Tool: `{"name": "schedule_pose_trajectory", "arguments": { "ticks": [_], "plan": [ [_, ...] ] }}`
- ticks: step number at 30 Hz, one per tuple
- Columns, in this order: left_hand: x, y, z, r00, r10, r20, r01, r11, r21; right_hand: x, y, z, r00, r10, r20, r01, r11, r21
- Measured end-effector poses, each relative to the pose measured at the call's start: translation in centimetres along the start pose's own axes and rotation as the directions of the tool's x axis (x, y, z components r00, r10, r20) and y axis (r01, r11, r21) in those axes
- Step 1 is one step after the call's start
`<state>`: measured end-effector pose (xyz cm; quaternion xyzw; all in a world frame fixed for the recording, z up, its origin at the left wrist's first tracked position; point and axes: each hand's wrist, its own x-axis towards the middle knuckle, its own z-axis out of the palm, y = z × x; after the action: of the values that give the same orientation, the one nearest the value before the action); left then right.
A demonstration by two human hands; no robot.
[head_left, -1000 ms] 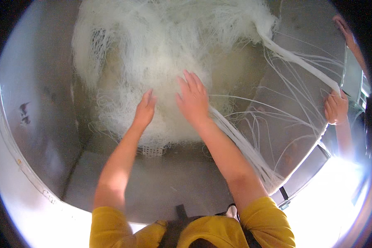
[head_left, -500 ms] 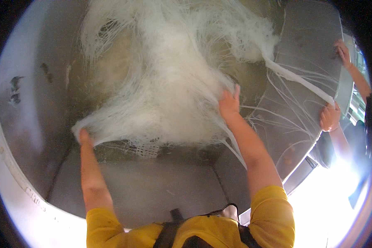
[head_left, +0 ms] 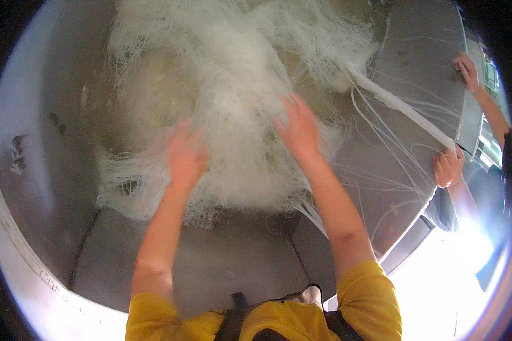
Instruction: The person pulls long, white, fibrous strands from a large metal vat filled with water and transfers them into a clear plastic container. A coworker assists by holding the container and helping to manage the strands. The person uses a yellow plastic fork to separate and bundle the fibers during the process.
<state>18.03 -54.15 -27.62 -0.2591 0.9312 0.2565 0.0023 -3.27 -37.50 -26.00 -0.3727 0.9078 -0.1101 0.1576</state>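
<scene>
On my feed, the only thing like writing is a row of faint marks (head_left: 52,282) on the tub's pale rim (head_left: 25,256), too small for me to read. Dark smudges (head_left: 18,153) stain the left wall. The tub (head_left: 199,267) is smooth grey metal, with harsh light flooding the room at lower right. I see the white strands (head_left: 239,85) heaped across its middle, murky yellowish patches showing between them. The right hand (head_left: 300,128) is spread at the heap's right side, gripping nothing. The left hand (head_left: 185,156) is blurred over the near left strands; I can't tell whether it has hold of any. A thick white cord (head_left: 404,111) runs from the heap to a co-worker's closed hand (head_left: 448,167).
</scene>
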Motion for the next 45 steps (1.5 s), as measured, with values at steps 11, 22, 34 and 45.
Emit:
{"name": "schedule_pose_trajectory", "arguments": {
  "ticks": [11, 22, 34, 45],
  "plan": [
    [7.7, 6.0, 6.6, 0.766, -0.167, 0.621, 0.271, 0.960, -0.077, 5.0, -0.5, 5.4, 0.894, -0.012, 0.448, 0.197, 0.908, -0.368],
    [-13.9, 12.4, 8.6, 0.614, 0.060, 0.787, 0.006, 0.997, -0.081, -20.1, 2.3, 0.7, 0.746, 0.055, 0.664, 0.256, 0.897, -0.361],
    [-16.0, 13.8, 5.0, 0.371, 0.140, 0.918, 0.190, 0.956, -0.222, -5.2, -1.4, 1.4, 0.984, 0.176, 0.021, -0.174, 0.937, 0.302],
    [-15.3, 10.9, 2.7, 0.692, 0.009, 0.722, 0.385, 0.841, -0.380, 6.4, -2.7, 7.1, 0.813, 0.575, 0.091, -0.578, 0.816, 0.018]
  ]
}}
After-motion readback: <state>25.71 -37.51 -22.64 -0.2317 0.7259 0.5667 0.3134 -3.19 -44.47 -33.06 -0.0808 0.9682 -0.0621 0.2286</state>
